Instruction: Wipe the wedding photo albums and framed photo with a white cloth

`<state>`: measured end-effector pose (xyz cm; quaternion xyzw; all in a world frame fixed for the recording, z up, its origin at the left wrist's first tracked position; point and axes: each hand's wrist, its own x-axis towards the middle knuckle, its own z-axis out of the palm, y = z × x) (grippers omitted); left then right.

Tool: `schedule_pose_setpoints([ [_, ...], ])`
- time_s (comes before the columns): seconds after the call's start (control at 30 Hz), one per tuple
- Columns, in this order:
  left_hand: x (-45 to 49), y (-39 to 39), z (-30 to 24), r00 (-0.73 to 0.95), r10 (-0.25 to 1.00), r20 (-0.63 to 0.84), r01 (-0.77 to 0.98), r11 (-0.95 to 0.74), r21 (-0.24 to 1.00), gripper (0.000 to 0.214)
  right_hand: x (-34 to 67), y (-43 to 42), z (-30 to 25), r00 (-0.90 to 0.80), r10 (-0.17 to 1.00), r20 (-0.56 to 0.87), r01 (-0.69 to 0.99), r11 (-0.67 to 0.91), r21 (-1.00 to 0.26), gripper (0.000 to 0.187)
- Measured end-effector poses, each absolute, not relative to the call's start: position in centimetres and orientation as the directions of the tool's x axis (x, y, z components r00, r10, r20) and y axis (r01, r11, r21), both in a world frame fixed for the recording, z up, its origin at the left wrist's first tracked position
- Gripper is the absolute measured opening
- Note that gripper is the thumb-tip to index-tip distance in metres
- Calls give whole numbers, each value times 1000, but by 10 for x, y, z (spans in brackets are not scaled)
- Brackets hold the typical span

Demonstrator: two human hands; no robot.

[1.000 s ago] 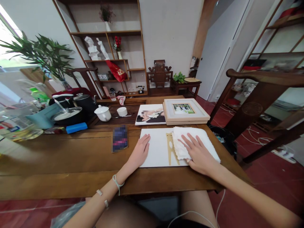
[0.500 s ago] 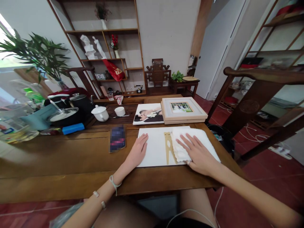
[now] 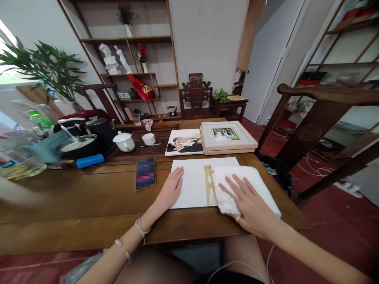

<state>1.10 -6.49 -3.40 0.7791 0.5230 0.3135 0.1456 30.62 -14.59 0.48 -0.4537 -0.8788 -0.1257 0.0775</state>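
Observation:
A flat white board or canvas (image 3: 189,181) lies near the table's front edge. Flat on its left side rests my left hand (image 3: 174,185), fingers stretched out and nothing in it. My right hand (image 3: 245,197) presses a white towel (image 3: 257,177) down over the board's right part, its fingers spread on the cloth. The towel hangs past the board's front and right edges. Between the hands, a tan cut-out pattern (image 3: 208,187) shows on the board, partly covered by the towel.
Behind the board are a photo print (image 3: 185,142) and stacked light-wood frames (image 3: 227,136). A phone (image 3: 145,173) lies to the left. Farther left stand a white lidded cup (image 3: 123,141), a small white cup (image 3: 148,139), a blue block (image 3: 90,161) and a dark pan (image 3: 78,146).
My right hand and the towel have slid toward me and slightly right, showing more of the board's far right part. My left hand has stayed in place.

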Motion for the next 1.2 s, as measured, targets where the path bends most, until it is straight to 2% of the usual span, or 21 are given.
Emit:
schedule_pose_setpoints([
  [0.13, 11, -64, -34, 271, 903, 334, 735, -418, 534, 44, 305, -180, 1, -568, 783, 253, 823, 547, 156, 91],
  [0.2, 10, -64, -34, 275, 898, 343, 737, -426, 524, 43, 306, -185, 1, -568, 783, 253, 823, 549, 147, 94],
  [0.27, 10, -64, -34, 274, 895, 352, 737, -431, 520, 43, 308, -181, 3, -576, 781, 241, 817, 563, 127, 91],
  [0.5, 10, -64, -32, 284, 900, 330, 740, -424, 521, 45, 310, -106, 20, -583, 801, 139, 811, 582, 49, 61],
  [0.77, 10, -65, -32, 274, 906, 322, 732, -414, 541, 44, 301, -39, 20, -562, 813, 150, 824, 566, 23, 66],
  [0.93, 11, -65, -34, 257, 908, 332, 731, -408, 548, 43, 309, -56, 20, -578, 802, 146, 811, 585, 1, 63],
  [1.2, 11, -64, -33, 275, 910, 310, 755, -404, 517, 47, 314, -156, 32, -570, 813, 118, 813, 579, -59, 50],
])
